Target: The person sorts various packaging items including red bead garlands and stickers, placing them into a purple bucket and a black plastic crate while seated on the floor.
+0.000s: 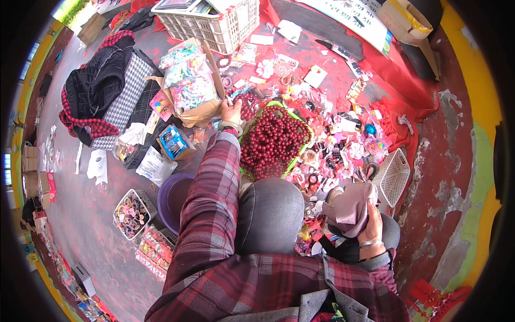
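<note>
My left hand (231, 112) reaches forward beside an open cardboard box (216, 66) filled with bagged pastel items, close to a dark red dotted bundle (247, 105). Whether its fingers hold anything is unclear. Right of that wrist lies a green basket (307, 139) heaped with dark red beads (273, 141). At the right, my right hand (374, 221) grips a mauve cloth item (350, 207) above my knee. A large spread of hair ties, bows and small packets (330, 149) covers the floor between the basket and the cloth.
An empty white basket (392, 177) stands at the right. Left are a purple basin (173, 201), a basket of hair accessories (134, 213), a small box of blue packets (177, 143) and a dark jacket (96, 86). A large plastic crate (225, 30) stands ahead.
</note>
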`<state>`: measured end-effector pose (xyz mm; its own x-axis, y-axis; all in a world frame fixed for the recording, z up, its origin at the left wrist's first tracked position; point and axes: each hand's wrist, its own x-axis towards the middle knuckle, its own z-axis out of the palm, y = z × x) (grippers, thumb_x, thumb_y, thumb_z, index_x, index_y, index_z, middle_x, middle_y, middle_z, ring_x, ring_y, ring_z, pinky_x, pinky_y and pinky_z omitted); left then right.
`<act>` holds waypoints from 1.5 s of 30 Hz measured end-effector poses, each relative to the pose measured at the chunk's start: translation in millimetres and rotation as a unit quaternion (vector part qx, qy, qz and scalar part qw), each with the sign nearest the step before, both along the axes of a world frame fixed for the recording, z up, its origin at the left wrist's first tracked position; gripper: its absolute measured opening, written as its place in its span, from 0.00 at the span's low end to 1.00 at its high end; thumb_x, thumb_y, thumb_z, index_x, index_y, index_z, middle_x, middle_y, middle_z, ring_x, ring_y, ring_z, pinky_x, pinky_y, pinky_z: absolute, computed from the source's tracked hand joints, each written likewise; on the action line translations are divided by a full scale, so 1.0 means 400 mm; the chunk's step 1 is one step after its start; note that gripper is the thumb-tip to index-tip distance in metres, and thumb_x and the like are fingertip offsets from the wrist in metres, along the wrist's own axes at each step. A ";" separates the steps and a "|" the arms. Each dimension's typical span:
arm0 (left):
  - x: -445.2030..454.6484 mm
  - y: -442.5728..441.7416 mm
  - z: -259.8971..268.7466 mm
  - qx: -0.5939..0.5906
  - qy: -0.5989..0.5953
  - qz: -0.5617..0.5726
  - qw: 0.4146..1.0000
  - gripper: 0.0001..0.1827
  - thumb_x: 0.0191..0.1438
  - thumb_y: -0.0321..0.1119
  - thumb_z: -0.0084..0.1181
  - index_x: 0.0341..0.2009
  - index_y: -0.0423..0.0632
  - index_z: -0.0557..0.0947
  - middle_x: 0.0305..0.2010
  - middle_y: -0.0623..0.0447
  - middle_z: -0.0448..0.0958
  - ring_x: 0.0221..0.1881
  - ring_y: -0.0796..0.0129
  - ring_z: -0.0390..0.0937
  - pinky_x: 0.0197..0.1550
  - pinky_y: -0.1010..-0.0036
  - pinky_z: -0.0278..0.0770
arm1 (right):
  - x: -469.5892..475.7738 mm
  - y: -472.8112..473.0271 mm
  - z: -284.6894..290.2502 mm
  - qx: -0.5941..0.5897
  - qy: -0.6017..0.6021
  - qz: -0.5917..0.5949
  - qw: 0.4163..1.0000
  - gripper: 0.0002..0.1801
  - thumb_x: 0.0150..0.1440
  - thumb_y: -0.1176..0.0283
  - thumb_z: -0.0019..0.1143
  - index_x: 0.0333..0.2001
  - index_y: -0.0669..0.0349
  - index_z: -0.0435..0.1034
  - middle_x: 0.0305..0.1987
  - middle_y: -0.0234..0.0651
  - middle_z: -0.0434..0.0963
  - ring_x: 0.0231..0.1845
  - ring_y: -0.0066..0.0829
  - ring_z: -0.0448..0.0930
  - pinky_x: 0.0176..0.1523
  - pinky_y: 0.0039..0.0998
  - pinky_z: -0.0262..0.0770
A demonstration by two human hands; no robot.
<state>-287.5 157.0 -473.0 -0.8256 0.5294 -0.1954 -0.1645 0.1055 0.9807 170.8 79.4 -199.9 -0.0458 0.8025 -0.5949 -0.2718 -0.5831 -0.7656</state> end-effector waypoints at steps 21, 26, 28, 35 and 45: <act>0.241 -0.433 -0.194 -0.261 -0.375 -0.021 0.889 0.06 0.49 0.30 0.46 0.29 0.40 0.72 0.23 0.46 0.71 0.22 0.58 0.71 0.23 0.63 0.72 | 0.036 -0.005 -0.018 -0.011 0.005 0.033 0.999 0.20 0.53 0.65 0.52 0.47 0.65 0.65 0.44 0.36 0.72 0.44 0.29 0.73 0.50 0.30 0.68; 0.187 -0.399 -0.292 -0.339 -0.176 -0.136 0.914 0.09 0.51 0.31 0.46 0.36 0.41 0.71 0.30 0.45 0.72 0.27 0.57 0.72 0.25 0.62 0.73 | 0.021 -0.013 -0.010 -0.013 -0.022 0.015 1.000 0.13 0.54 0.67 0.50 0.40 0.65 0.68 0.37 0.34 0.75 0.37 0.26 0.75 0.44 0.28 0.71; 0.124 -0.434 -0.412 -0.354 -0.094 -0.137 0.920 0.09 0.51 0.31 0.46 0.37 0.42 0.71 0.32 0.45 0.73 0.30 0.57 0.73 0.27 0.62 0.73 | -0.012 0.000 0.005 -0.021 -0.021 0.024 0.999 0.13 0.54 0.67 0.51 0.40 0.65 0.68 0.37 0.34 0.75 0.37 0.26 0.75 0.44 0.28 0.71; 0.059 -0.436 -0.535 -0.385 -0.092 -0.146 0.906 0.12 0.53 0.32 0.46 0.40 0.40 0.72 0.34 0.46 0.73 0.34 0.57 0.73 0.31 0.63 0.73 | 0.001 0.004 -0.018 -0.038 -0.002 0.029 0.999 0.14 0.53 0.67 0.52 0.41 0.64 0.68 0.36 0.33 0.75 0.36 0.26 0.76 0.42 0.28 0.72; 0.025 -0.327 -0.228 -0.502 0.226 -0.253 0.795 0.14 0.47 0.41 0.52 0.30 0.42 0.80 0.33 0.41 0.76 0.38 0.49 0.73 0.40 0.60 0.71 | -0.018 0.005 -0.014 -0.045 -0.018 0.039 0.998 0.14 0.52 0.66 0.54 0.40 0.63 0.69 0.35 0.31 0.75 0.34 0.24 0.75 0.41 0.26 0.71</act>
<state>-277.4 26.2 -564.2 -0.6630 0.5805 -0.4727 0.4938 0.8137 0.3067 163.6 81.5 -205.5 -0.0833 0.7407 -0.6667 -0.1966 -0.6681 -0.7177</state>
